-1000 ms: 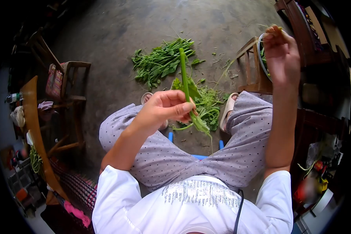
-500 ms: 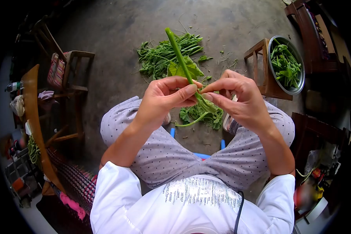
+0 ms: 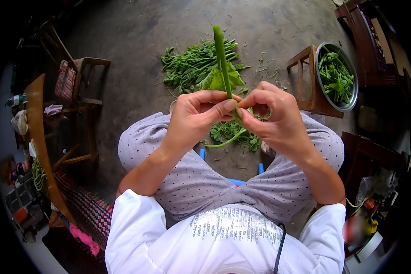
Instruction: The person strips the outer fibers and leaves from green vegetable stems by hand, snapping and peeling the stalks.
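Between thumb and fingers, my left hand [image 3: 198,112] pinches a thick green leafy stem [image 3: 222,57], which stands up with its cut end pointing away from me. A broad leaf hangs beside it, and a thinner curved stalk trails below. My right hand [image 3: 278,114] is closed in a pinch on the same stem, right beside the left thumb; any fine strand in its fingertips is too small to see. Beyond my hands, a pile of leafy stems [image 3: 187,68] lies on the floor. Under them is a smaller heap of tangled greens [image 3: 250,140], partly hidden by my right hand.
At the right, a metal basin [image 3: 354,98] of green pieces rests on a wooden stool [image 3: 308,82]. A wooden chair [image 3: 89,82] and a table edge [image 3: 36,137] stand at the left. Scraps are scattered on the concrete floor [image 3: 137,55].
The held stem has swung from leaning left to nearly upright, its tip moving right. My right fingers have drawn in against the left thumb and curled more.
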The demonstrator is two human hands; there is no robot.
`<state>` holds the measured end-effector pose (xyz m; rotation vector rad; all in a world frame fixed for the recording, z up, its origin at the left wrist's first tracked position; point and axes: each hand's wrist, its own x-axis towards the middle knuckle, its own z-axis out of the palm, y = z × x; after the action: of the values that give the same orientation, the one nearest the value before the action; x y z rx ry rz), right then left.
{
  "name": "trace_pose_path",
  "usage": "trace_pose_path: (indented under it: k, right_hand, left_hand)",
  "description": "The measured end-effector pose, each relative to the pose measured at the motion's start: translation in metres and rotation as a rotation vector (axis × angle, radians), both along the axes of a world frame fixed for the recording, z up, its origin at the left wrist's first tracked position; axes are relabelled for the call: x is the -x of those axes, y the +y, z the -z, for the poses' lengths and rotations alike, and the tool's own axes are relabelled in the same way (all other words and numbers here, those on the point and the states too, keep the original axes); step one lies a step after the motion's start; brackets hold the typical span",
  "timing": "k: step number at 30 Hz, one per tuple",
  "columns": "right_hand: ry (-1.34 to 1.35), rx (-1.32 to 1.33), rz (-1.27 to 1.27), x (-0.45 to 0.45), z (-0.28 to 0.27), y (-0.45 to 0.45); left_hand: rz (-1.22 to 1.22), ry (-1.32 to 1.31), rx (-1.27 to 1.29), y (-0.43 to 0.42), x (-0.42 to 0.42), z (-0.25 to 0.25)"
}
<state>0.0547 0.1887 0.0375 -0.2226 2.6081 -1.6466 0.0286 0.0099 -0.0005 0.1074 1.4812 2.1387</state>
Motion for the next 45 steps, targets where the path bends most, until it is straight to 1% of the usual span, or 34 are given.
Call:
trace_pose_path:
  k: [9,12,15,18,31,34,40,42,43,44,45]
  right_hand:
    - [-0.073,0.031,0.017,0.000,-0.002,0.001]
    - [-0.024,-0.017,0.006,0.001,-0.003,0.001]
    - [-0.006,-0.006,0.008,0.001,-0.002,0.000]
    - [-0.067,0.064,0.032,0.001,-0.003,0.001]
    - [-0.072,0.022,0.038,0.001,-0.006,-0.003]
    - [-0.049,-0.005,0.047,0.001,-0.004,-0.005]
    - [0.103,-0.125,0.134,0.005,-0.002,0.001]
    - [-0.063,0.258,0.166,0.011,0.007,0.009]
    - [-0.190,0.452,0.125,0.014,0.001,0.014]
    - [-0.216,0.512,0.096,0.018,-0.003,0.021]
    - [-0.218,0.627,0.120,0.022,-0.002,0.024]
  left_hand:
    - [0.011,-0.017,-0.001,-0.002,0.004,-0.005]
    - [0.001,-0.012,-0.029,-0.001,0.002,-0.001]
    - [-0.003,0.010,-0.017,0.000,0.002,-0.003]
    - [0.001,-0.006,0.005,0.000,0.004,-0.007]
    - [-0.016,0.008,-0.023,0.002,0.002,-0.002]
    - [-0.017,-0.002,-0.030,0.004,0.002,-0.002]
    - [0.006,0.015,0.019,0.005,-0.001,-0.001]
    - [0.026,0.011,0.058,0.004,-0.001,-0.002]
    - [0.029,0.012,0.057,0.004,-0.001,-0.002]
    - [0.056,-0.007,0.061,0.003,-0.001,-0.002]
    - [0.082,-0.027,0.065,0.003,-0.001,-0.003]
